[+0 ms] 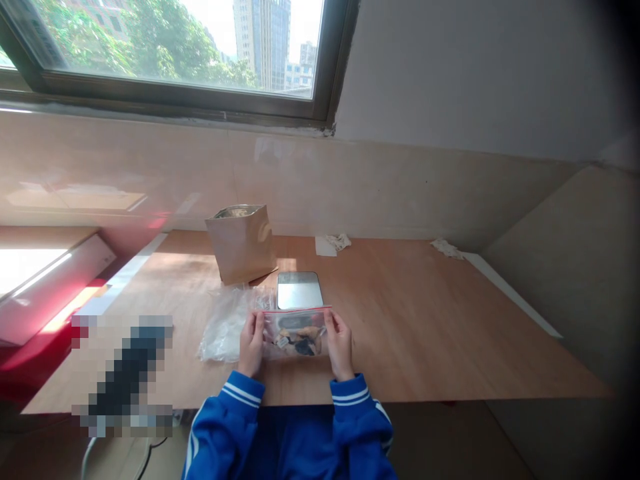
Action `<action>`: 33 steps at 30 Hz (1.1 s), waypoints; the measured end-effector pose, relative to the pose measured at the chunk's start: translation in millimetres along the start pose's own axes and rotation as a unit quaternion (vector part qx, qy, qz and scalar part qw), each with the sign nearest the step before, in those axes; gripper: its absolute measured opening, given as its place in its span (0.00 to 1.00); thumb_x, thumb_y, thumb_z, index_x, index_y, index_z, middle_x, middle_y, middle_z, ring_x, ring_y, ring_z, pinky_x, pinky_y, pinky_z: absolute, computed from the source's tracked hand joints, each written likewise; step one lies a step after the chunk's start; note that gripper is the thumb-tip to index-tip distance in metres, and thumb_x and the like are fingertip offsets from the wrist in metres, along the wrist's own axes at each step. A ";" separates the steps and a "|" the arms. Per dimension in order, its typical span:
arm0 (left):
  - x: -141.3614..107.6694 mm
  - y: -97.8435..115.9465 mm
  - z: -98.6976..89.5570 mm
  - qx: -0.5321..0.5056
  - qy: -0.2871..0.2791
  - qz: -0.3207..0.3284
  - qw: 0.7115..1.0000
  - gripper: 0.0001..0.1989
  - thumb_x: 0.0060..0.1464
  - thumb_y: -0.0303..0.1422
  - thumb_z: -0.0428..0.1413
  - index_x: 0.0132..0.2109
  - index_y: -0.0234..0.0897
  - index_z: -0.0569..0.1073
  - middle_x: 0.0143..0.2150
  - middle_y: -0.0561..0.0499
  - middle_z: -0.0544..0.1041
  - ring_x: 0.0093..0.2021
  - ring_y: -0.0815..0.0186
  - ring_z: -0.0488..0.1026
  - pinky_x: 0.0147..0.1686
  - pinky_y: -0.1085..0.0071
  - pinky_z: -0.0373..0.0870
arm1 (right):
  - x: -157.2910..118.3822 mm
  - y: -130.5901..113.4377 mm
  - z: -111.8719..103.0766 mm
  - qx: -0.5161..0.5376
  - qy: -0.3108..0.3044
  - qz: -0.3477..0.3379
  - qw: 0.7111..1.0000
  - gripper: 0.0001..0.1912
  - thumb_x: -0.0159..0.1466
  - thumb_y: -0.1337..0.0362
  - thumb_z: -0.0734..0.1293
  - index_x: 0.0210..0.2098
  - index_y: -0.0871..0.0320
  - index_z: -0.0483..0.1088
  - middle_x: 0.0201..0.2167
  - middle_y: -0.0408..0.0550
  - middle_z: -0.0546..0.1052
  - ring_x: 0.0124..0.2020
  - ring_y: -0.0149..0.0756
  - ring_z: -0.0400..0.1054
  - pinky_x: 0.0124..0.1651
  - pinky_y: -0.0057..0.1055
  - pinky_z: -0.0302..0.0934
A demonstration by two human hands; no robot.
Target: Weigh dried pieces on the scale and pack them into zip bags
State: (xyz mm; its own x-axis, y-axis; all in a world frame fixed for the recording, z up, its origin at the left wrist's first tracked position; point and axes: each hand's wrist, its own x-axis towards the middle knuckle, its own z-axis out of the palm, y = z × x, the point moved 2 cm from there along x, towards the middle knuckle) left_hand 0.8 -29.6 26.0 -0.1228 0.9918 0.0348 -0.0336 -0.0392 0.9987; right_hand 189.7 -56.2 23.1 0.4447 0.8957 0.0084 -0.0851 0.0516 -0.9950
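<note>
A clear zip bag [298,340] with a red seal strip along its top is stretched between my two hands. Brown and dark pieces lie inside it, too small to name. My left hand [251,343] pinches the bag's upper left corner, and my right hand [339,342] pinches the upper right corner. Just beyond the bag lies a flat silver-topped device [299,291], like a small scale, its near edge partly behind the bag. Several clear plastic bags [223,327] lie in a pile beside my left hand.
An open brown paper pouch [243,247] stands on the wooden table [425,320] toward the back. Crumpled white paper [339,243] lies near the wall, with another crumpled piece [447,249] farther right. A blurred-out dark object [130,370] sits at the left.
</note>
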 end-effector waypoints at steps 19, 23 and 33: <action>4.8 -14.9 2.2 0.000 -0.014 -0.001 1.000 0.18 0.52 0.48 0.53 0.36 0.37 0.70 0.18 0.59 0.65 0.17 0.72 0.62 0.19 0.75 0.61 | 4.7 37.4 -16.0 -0.100 0.092 -0.062 0.989 0.24 0.62 0.46 0.60 0.36 0.61 0.73 0.30 0.49 0.77 0.31 0.35 0.69 0.35 0.29 0.61; 3.7 -10.0 3.1 0.011 -0.007 0.020 1.000 0.17 0.50 0.46 0.56 0.36 0.36 0.71 0.25 0.56 0.70 0.20 0.73 0.63 0.20 0.76 0.62 | 4.0 35.3 -15.8 -0.109 0.088 -0.077 0.987 0.23 0.63 0.46 0.59 0.35 0.61 0.72 0.30 0.48 0.76 0.30 0.35 0.68 0.34 0.28 0.61; 4.5 -12.7 2.2 0.048 0.014 0.036 0.998 0.17 0.50 0.47 0.56 0.34 0.35 0.72 0.29 0.51 0.72 0.30 0.67 0.69 0.26 0.75 0.66 | 0.9 23.3 -12.6 -0.150 0.135 -0.170 0.965 0.19 0.63 0.50 0.60 0.32 0.59 0.70 0.29 0.46 0.72 0.28 0.32 0.64 0.34 0.28 0.60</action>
State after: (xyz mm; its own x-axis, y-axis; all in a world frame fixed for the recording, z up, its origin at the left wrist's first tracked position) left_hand 2.9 -24.4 13.5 -0.1492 0.9831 0.1065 0.0712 -0.0967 0.9928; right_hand 199.4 -59.8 -1.3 0.6209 0.6999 0.3530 0.3502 0.1552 -0.9237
